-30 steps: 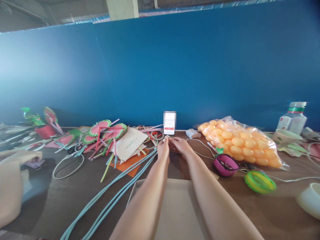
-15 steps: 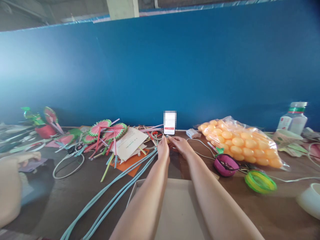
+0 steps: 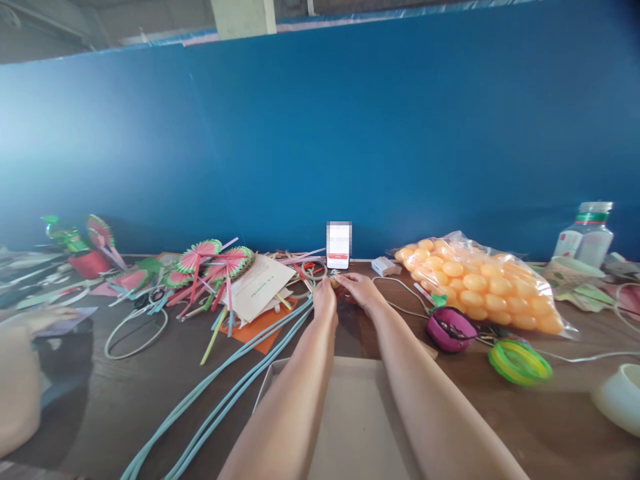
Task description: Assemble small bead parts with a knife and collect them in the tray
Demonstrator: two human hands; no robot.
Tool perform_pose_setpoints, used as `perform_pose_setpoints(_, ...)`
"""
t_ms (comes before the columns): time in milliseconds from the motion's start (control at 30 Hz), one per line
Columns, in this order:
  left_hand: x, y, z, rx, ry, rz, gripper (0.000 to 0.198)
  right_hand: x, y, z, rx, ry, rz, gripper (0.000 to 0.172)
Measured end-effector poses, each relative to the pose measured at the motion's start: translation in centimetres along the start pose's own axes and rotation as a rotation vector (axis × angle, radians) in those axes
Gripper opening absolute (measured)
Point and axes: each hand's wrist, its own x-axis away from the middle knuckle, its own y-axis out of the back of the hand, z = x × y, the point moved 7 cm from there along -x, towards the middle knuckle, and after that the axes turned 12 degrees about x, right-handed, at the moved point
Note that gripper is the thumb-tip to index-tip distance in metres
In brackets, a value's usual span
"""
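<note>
Both of my arms reach out to the middle of the table, just in front of a phone (image 3: 339,257) that stands upright with its screen lit. My left hand (image 3: 325,295) is closed, its fingers curled and partly hidden. Beside it my right hand (image 3: 361,290) points its fingers and thumb inward in a pinch. A small yellowish thing (image 3: 335,283) shows between the fingertips of the two hands, too small to name. Beneath my forearms lies a shallow pale box or lid (image 3: 357,420).
Pale blue tubes (image 3: 220,400), paper fans (image 3: 200,257) and papers (image 3: 263,287) lie left. On the right are a clear bag of orange balls (image 3: 480,287), a purple pouch (image 3: 451,329), green-yellow rings (image 3: 520,363) and a bottle (image 3: 584,233). Another person's arm (image 3: 20,373) is at far left.
My hands stay in front of the phone, with only slight finger movement; a little more of the small yellowish thing shows. The other person's hand at far left has shifted and is blurred.
</note>
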Motion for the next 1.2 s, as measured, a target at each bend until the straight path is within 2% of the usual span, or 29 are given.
perform_pose_setpoints(233,-0.05,-0.2,0.02,0.032,-0.011,0.007,0.029,0.23,-0.13,-0.02,-0.036,-0.027,0.003,0.031)
perform_pose_setpoints(667,-0.02,-0.2,0.0,0.025,-0.006,0.029,0.026,0.13,-0.09,-0.13,-0.065,-0.047,0.0,0.033)
perform_pose_setpoints(1200,0.0,0.0,0.12,0.007,0.031,-0.015,0.026,0.02,-0.13,0.07,0.029,-0.04,-0.028,0.03)
